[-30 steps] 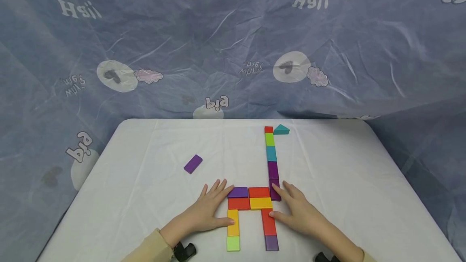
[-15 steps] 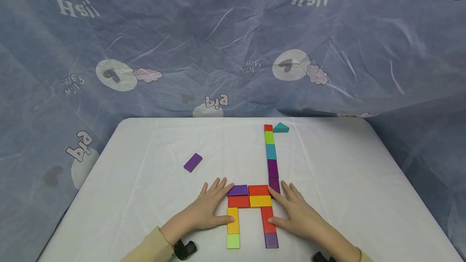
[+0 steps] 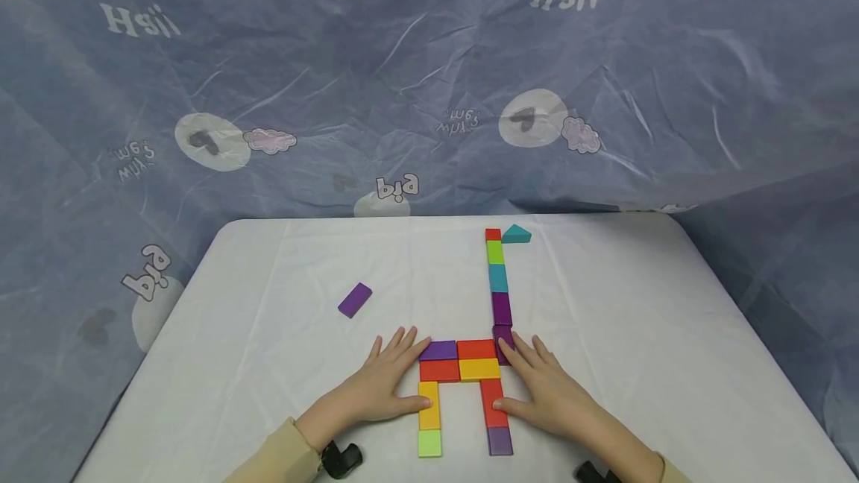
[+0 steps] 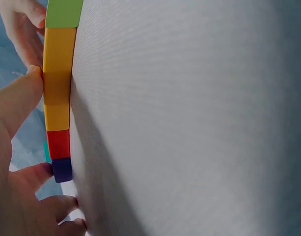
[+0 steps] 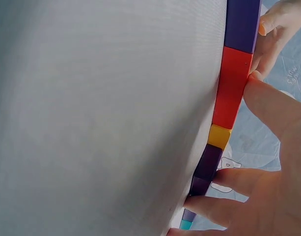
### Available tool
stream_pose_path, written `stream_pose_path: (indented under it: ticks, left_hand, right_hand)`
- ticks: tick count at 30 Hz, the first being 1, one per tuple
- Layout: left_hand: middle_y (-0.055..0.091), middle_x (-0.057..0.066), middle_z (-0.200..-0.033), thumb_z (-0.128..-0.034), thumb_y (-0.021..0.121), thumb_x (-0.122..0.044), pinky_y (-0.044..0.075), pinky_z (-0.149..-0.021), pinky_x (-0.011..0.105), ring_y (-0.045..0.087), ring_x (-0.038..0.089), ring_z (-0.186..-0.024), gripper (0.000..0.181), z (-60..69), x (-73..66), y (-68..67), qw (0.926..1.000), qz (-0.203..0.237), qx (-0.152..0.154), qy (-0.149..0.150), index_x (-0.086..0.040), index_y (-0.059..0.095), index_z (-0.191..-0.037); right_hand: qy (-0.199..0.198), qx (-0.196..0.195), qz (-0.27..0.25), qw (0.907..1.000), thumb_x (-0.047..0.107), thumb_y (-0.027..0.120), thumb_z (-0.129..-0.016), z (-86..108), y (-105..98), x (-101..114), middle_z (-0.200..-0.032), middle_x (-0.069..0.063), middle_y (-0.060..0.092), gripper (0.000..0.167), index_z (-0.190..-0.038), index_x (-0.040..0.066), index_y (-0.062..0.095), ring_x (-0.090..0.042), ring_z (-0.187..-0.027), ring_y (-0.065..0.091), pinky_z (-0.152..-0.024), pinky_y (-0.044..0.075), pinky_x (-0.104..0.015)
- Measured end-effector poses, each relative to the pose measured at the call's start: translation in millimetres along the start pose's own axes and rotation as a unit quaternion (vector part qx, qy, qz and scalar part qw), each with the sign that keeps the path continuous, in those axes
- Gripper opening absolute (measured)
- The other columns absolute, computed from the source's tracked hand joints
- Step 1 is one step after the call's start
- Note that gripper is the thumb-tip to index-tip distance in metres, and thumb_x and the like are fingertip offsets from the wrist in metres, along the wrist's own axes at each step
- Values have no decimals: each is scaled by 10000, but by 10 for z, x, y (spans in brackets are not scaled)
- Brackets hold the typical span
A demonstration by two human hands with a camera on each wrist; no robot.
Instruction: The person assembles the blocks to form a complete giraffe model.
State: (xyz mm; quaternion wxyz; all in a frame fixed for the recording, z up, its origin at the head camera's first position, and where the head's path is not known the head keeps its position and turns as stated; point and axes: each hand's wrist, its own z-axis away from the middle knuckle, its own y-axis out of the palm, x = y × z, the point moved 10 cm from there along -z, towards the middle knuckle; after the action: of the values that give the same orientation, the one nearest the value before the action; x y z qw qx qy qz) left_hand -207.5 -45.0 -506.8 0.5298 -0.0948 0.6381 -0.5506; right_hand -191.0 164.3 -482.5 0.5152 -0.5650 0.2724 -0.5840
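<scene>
Flat coloured blocks lie on the white table in a four-legged-looking shape with a long upright row. My left hand (image 3: 377, 387) spreads over its left side: thumb on the yellow leg block (image 3: 429, 417), index finger at the violet block (image 3: 439, 351). My right hand (image 3: 552, 390) lies on the right side, thumb on the red leg block (image 3: 493, 408), index finger on the lower dark purple block (image 3: 502, 355). Between them lie a red block (image 3: 439, 371), another red block (image 3: 476, 349) and a yellow block (image 3: 479, 370). A light green block (image 3: 429, 443) and a purple block (image 3: 499, 441) end the legs.
Beyond the right hand the row continues with a dark purple block (image 3: 501, 308), a teal block (image 3: 498, 278), a green block (image 3: 494, 252) and a small red block (image 3: 493, 234). A teal triangle (image 3: 517, 235) sits beside its top. A loose purple block (image 3: 355, 300) lies at left.
My right index finger has shifted off the lower dark purple block to its left edge and back onto it. The left hand stays in place.
</scene>
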Motion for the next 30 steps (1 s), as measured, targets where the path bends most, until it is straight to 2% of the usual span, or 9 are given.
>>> stream_pose_path:
  ticks: [4, 12, 21, 27, 30]
  left_hand:
    - [165, 128, -1652, -866, 635, -593, 38, -1187, 661, 101, 356, -1533, 884, 6, -7, -6, 10000, 15, -36, 59, -196, 271, -1567]
    - [152, 88, -1659, -867, 616, -614, 32, -1203, 632, 86, 323, -1540, 889, 4, 6, 7, 10000, -16, 10, -30, -216, 252, -1574]
    - [167, 98, -1655, -866, 626, -605, 41, -1202, 633, 105, 328, -1537, 901, 12, 4, -11, 10000, 18, 6, -40, -209, 240, -1577]
    - [194, 97, -1649, -870, 625, -606, 77, -1219, 590, 130, 295, -1537, 887, 38, 25, -83, 9997, 173, -8, -177, -188, 272, -1568]
    - [251, 96, -1632, -877, 639, -574, 141, -1223, 547, 180, 283, -1528, 836, 57, 55, -170, 9993, 261, -164, -232, -171, 337, -1545]
  right_hand:
    - [2, 33, 17, 10000, 591, 761, -741, -4, 7, -3, -1582, -167, 342, 951, -1501, 132, 421, -523, -1437, 249, -1013, 346, -730]
    - [-11, 52, 12, 10000, 591, 758, -742, -2, 14, 2, -1580, -174, 339, 953, -1501, 123, 420, -527, -1430, 253, -999, 348, -742]
    - [-36, 44, -56, 10000, 585, 757, -745, 2, 21, 8, -1576, -213, 323, 944, -1484, 90, 440, -533, -1431, 246, -1060, 301, -716]
    - [-53, 63, -133, 9999, 563, 765, -750, 5, 21, 18, -1581, -228, 303, 937, -1478, 70, 442, -529, -1440, 227, -1094, 264, -703]
    - [-63, 71, -109, 9999, 562, 766, -749, 5, 22, 24, -1580, -232, 300, 940, -1477, 65, 441, -529, -1440, 226, -1096, 262, -702]
